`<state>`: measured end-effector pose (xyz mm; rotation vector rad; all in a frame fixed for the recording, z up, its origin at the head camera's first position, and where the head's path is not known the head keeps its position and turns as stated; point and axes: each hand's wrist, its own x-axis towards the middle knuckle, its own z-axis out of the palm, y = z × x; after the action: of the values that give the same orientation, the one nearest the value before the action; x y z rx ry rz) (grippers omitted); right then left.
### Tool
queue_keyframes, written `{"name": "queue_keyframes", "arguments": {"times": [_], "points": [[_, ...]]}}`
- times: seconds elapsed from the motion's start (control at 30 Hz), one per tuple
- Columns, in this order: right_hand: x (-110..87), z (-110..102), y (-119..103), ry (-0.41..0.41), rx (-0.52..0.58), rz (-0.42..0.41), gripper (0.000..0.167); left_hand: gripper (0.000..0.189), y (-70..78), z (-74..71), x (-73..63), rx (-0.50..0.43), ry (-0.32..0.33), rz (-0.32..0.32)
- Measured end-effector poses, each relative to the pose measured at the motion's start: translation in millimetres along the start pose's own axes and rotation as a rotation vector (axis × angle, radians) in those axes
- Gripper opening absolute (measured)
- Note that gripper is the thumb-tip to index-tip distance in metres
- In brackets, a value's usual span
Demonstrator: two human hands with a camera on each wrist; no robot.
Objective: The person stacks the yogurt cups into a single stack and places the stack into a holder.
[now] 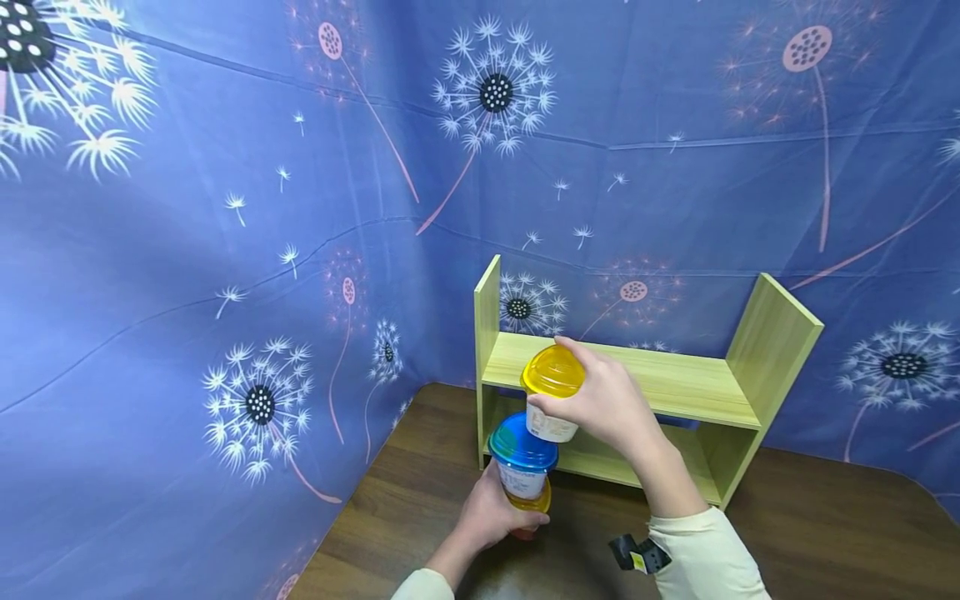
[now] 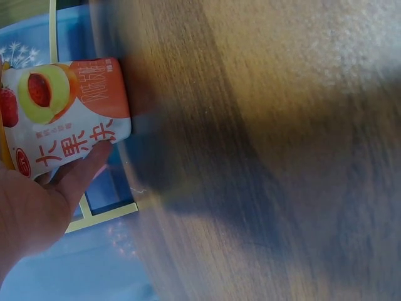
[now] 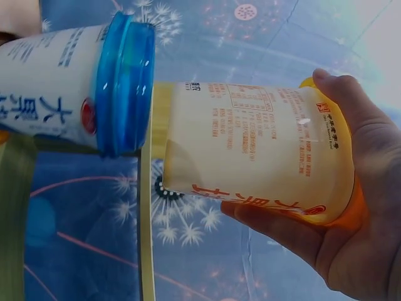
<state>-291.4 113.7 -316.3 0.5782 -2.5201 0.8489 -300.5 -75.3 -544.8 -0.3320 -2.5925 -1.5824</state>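
My right hand grips a yogurt cup with a yellow lid, thumb and fingers around its upper part. This cup is held over a second yogurt cup with a blue lid, its base overlapping that lid in the head view. The blue-lidded cup rests on a third, yellow-lidded yogurt cup, which has a peach picture on its side. My left hand holds this lowest cup, fingers curled around it close over the table. Part of the lowest cup is hidden in the head view.
A light wooden two-tier shelf with tall side panels stands right behind the cups. The dark wooden table meets a blue dandelion-print cloth at the left and back. A black device sits by the right sleeve.
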Motion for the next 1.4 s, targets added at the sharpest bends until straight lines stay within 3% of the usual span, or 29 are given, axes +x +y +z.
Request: {"name": "queue_keyframes", "arguments": {"times": [0.23, 0.57, 0.83, 1.03, 1.27, 1.4], "points": [[9.0, 6.2, -14.5, -0.029, 0.034, 0.012, 0.091, 0.096, 2.5, -1.3, -0.3, 0.002, -0.009, -0.044], [9.9, 18.3, -21.5, -0.083, 0.027, 0.033, 0.094, 0.096, 0.5, -1.8, -1.1, 0.011, -0.017, -0.015], [7.0, 28.5, -23.3, -0.124, -0.056, 0.076, 0.096, 0.097, -1.5, -1.6, 0.7, 0.004, -0.029, -0.030], [6.3, 29.6, -24.7, -0.124, -0.081, 0.093, 0.096, 0.097, -0.3, -1.9, 2.7, -0.018, -0.030, -0.029], [5.5, 29.8, -21.1, -0.107, -0.056, 0.051, 0.098, 0.097, -0.5, -1.5, 1.3, -0.006, -0.019, -0.016], [3.7, 31.0, -19.4, -0.077, -0.027, 0.038, 0.096, 0.098, -0.1, -1.6, 1.8, -0.004, -0.024, -0.039]]}}
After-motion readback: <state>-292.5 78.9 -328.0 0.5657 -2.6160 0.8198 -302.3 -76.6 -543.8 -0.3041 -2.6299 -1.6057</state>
